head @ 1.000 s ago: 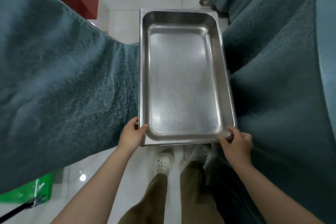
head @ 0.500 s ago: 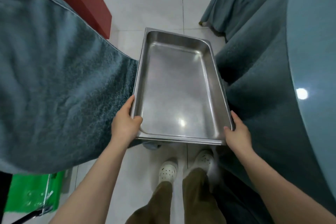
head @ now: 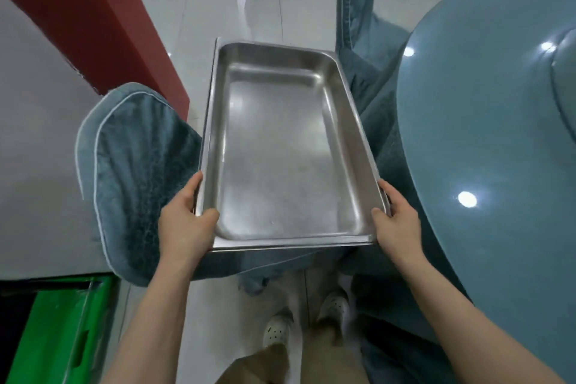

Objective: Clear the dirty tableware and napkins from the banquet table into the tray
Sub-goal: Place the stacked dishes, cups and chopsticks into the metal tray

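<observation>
Both hands, left (head: 184, 224) and right (head: 397, 221), grip the metal tray (head: 290, 146)'s near corners; desk (head: 486, 146) at 3 o'clock.

Both our arms reach forward, bare. Our left hand (head: 184, 221) grips the tray (head: 280, 146) at its near left corner, thumb over the rim. Our right hand (head: 397, 221) grips the near right corner likewise.

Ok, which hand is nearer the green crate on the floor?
Left. The left hand grips the tray's near-left corner, above the green crate; the right hand grips the far corner.
</observation>
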The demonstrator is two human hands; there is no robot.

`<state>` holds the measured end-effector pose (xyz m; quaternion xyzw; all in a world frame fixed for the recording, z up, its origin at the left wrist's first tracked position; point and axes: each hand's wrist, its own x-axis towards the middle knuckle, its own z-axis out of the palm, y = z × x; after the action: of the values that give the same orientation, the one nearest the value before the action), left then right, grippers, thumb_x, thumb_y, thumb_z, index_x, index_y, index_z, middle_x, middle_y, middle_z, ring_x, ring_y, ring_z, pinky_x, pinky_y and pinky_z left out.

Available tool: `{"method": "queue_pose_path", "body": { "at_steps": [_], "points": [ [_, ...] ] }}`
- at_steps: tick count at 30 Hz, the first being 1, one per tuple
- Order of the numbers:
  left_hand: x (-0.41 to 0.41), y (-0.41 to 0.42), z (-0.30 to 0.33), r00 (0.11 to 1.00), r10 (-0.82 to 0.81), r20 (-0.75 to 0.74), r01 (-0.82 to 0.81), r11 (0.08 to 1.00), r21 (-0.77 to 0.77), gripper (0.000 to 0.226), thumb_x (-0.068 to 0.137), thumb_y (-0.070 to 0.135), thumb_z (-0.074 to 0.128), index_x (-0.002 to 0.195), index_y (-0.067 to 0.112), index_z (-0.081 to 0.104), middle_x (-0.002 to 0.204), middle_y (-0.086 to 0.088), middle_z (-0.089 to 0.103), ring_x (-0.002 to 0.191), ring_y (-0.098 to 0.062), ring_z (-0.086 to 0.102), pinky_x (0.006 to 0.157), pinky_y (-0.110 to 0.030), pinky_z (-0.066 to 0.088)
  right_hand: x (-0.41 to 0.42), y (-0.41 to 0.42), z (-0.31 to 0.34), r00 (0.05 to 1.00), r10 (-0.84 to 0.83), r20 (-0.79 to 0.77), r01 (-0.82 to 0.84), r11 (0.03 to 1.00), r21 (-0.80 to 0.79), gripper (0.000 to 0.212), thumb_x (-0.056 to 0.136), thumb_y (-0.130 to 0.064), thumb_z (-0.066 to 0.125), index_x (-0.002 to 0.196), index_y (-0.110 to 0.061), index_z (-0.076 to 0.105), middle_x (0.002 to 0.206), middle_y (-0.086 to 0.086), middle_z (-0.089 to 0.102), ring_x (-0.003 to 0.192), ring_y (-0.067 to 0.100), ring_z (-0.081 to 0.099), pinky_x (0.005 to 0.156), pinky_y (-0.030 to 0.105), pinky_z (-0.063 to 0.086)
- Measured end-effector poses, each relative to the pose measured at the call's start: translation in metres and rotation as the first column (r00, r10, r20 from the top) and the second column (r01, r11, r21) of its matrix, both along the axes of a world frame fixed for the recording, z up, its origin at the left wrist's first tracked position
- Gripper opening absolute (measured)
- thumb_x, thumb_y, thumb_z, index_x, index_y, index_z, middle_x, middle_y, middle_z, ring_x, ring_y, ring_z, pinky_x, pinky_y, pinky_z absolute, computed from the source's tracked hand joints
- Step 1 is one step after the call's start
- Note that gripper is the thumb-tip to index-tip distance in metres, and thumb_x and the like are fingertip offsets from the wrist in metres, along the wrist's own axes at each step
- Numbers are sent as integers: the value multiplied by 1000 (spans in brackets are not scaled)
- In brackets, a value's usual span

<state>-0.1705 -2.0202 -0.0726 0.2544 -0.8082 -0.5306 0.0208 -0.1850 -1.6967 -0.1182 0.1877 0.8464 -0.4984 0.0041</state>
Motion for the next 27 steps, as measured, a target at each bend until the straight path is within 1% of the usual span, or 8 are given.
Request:
{"method": "queue_pose_path", "body": {
  "at_steps": [4,9,12,14,16,19,22,27],
  "points": [
    [-5,23,29,996,-46,-70,55,991,125,77,72,-2,50,134,42,50,124,8,65,41,-13,47,39,-26,41,17,26,28,991,-96,-90,98,995,18,57,86,-2,49,135,-31,51,81,-20,51,60,-5,44,66,18,45],
    [-15,79,38,981,-168,-98,185,960,210,76,74,-6,49,136,39,49,133,8,59,40,-15,44,37,-22,38,51,77,55,961,-236,-142,250,964,94,56,86,1,50,133,-29,53,64,-22,39,47,1,40,53,8,36],
    [-21,123,36,966,-249,-67,258,936,238,76,75,-5,49,136,39,49,130,5,61,42,-16,48,37,-23,41,69,115,63,936,-334,-112,344,934,95,56,87,1,48,133,-30,53,59,-10,42,44,6,32,48,13,38],
    [-24,152,33,952,-301,-56,305,916,259,75,74,-4,48,136,39,50,130,4,62,42,-15,48,38,-23,41,79,141,65,921,-375,-107,385,917,107,56,87,0,49,134,-30,53,61,-16,42,43,6,33,49,15,38],
    [-28,179,30,933,-356,-46,355,898,258,74,74,-2,48,134,40,51,129,3,63,47,-21,54,38,-25,42,88,164,64,905,-414,-101,424,899,112,55,87,0,50,134,-29,53,58,-21,42,42,6,33,51,19,39],
    [-32,217,26,921,-388,-30,383,889,250,73,73,-2,49,134,39,51,125,10,65,93,-36,67,46,-40,54,97,195,60,887,-456,-72,461,882,98,55,87,1,49,135,-27,53,55,-20,43,40,5,36,52,26,43],
    [-35,250,23,924,-382,-13,374,897,235,73,74,-2,51,134,39,51,126,15,63,89,-39,68,60,-48,56,95,225,53,886,-461,-52,464,882,88,55,88,1,49,136,-26,52,67,-21,46,43,6,36,54,28,43],
    [-40,291,9,934,-356,1,347,911,223,71,74,-1,52,135,36,51,124,16,64,108,-42,58,81,-60,51,85,265,42,894,-445,-49,448,892,69,55,87,2,49,135,-25,53,85,-10,60,45,5,42,59,29,46]
  ]
}}
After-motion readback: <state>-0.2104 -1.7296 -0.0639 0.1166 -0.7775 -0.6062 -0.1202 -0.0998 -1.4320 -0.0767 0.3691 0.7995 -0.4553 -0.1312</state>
